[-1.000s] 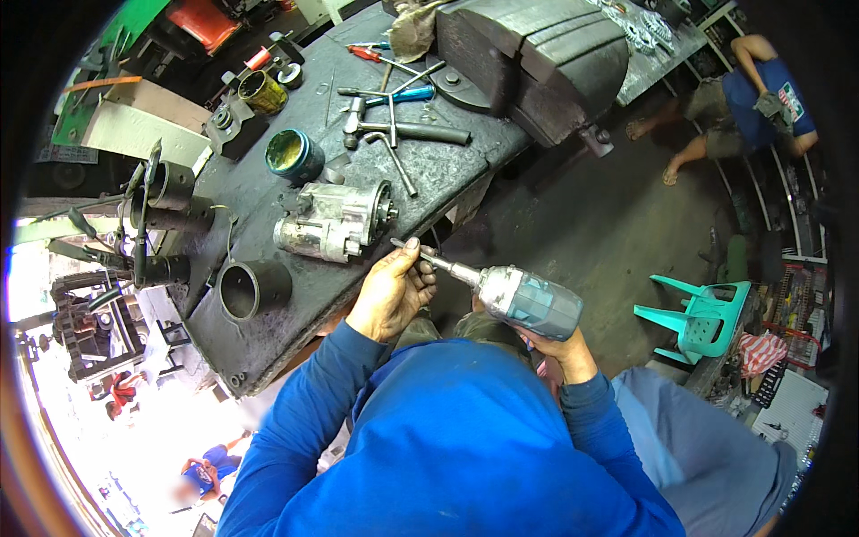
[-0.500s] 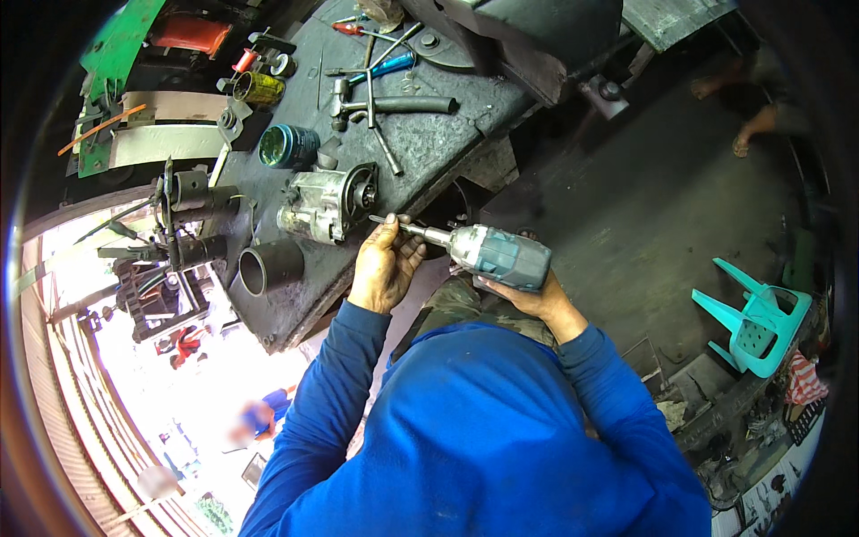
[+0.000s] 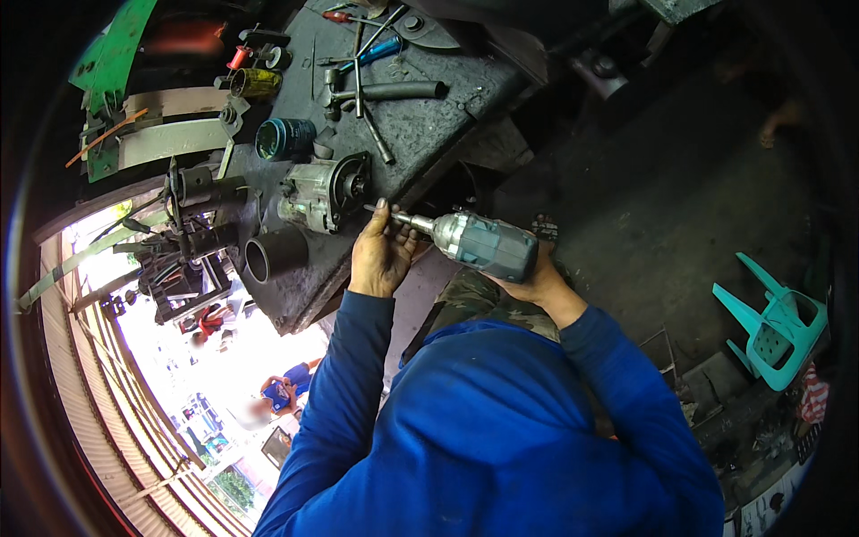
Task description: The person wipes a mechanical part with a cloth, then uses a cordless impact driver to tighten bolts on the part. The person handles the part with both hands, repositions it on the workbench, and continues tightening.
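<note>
Just off the near edge of the tabletop [image 3: 483,85], the power driver [image 3: 492,249] hangs in mid-air, teal and dark, nose pointing left. The right hand [image 3: 542,281] has it from behind and beneath, fingers wrapped around; the tool's own body hides the handle, so whether one rests on a trigger I cannot tell. And up at the business end, the left hand [image 3: 378,259] pinches the slim bit [image 3: 402,217] between thumb and fingers, close to the metal nose, a dark tip poking out past the thumb.

That driver looks a hefty customer, rigid all through, metal in front and bulk at the back, so the rear is the spot for the main grip. The bit is another story: thin, light, hard, likely slick if any grease is about, and a fingertip pinch along its shank suits it. Neither looks fragile, though the nose could dip if that rear hold slackened.

Near the tip, over on the tabletop, lies the metal housing [image 3: 311,197], its round end turned toward the hands. Heavy too, I'd judge, stiff and smooth, one to take around the barrel with both palms. Behind it stand a blue jar [image 3: 286,139] and, farther right, a hammer [image 3: 394,91]; nearer the person, a hollow cylinder [image 3: 279,254].
</note>
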